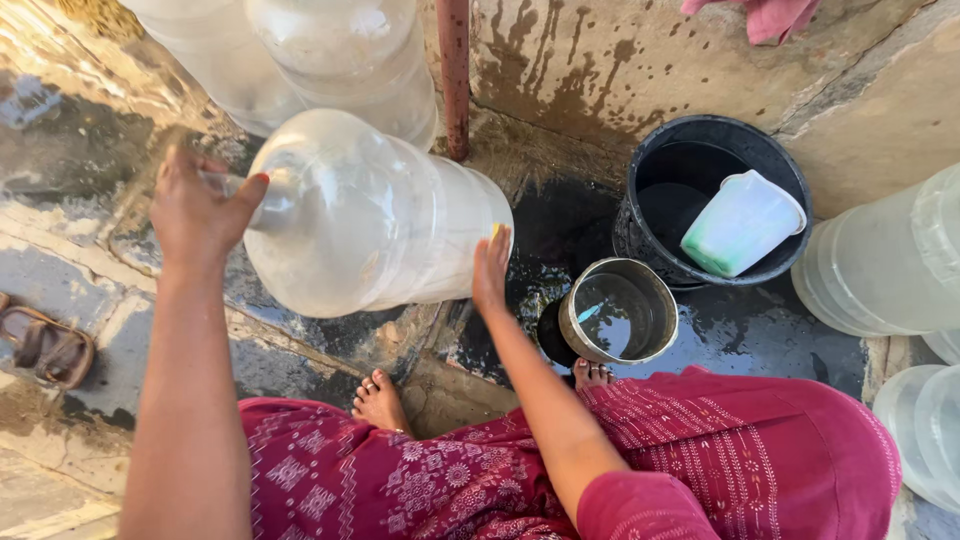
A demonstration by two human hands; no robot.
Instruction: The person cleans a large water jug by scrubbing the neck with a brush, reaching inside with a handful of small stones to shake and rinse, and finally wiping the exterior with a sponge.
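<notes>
Crouched on a wet stone floor, I hold a large clear water jug [370,215] tipped on its side. My left hand [200,210] is closed around the jug's neck at the left; my right hand [490,268] is open, its palm pressed flat against the jug's base at the right. The jug hangs above the floor, left of a rusty red pipe [453,75] that runs up the stained far wall. To the right, near my bare foot [590,374], stands a steel pot [617,312] with water in it. Beyond it sits a black bucket [715,195] holding a white plastic mug [742,222]. More clear jugs [330,50] stand at the far left and the right edge. A brown sandal [48,345] lies at the near left.
</notes>
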